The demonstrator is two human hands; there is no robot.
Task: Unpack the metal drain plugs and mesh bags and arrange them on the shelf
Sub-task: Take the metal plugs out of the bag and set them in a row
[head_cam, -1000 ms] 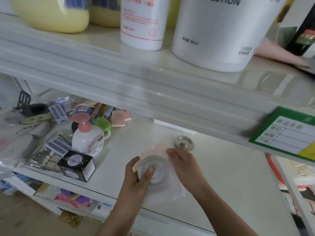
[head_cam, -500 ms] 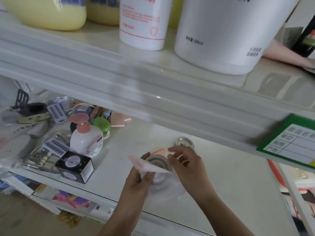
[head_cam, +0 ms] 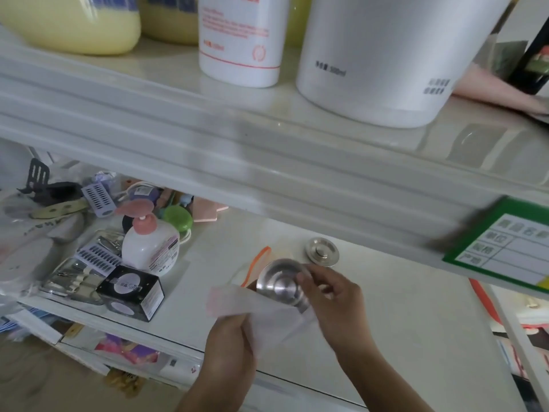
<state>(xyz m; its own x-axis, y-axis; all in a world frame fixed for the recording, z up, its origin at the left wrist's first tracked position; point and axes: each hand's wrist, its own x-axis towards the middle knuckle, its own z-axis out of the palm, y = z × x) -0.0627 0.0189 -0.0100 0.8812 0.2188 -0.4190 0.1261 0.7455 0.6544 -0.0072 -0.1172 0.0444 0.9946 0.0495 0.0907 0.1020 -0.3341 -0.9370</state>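
My right hand point(head_cam: 335, 301) pinches the rim of a shiny metal drain plug point(head_cam: 279, 283), which sticks halfway out of a clear plastic bag point(head_cam: 267, 310). My left hand point(head_cam: 230, 343) grips the lower part of that bag, just above the front of the white lower shelf point(head_cam: 401, 337). The bag's mouth has an orange-red edge point(head_cam: 259, 261). A second metal drain plug point(head_cam: 321, 251) lies flat on the shelf behind my hands, apart from them. No mesh bag can be made out.
A pump bottle point(head_cam: 150, 248), a black box point(head_cam: 132, 292), manicure tools and other small goods crowd the shelf's left side. The upper shelf point(head_cam: 267, 144) overhangs, carrying large white and yellow bottles. A green price tag point(head_cam: 505, 251) hangs at the right.
The plug was fully inside the bag a second ago. My right hand has since drawn it partly out through the opened mouth, while my left hand keeps hold of the bag.
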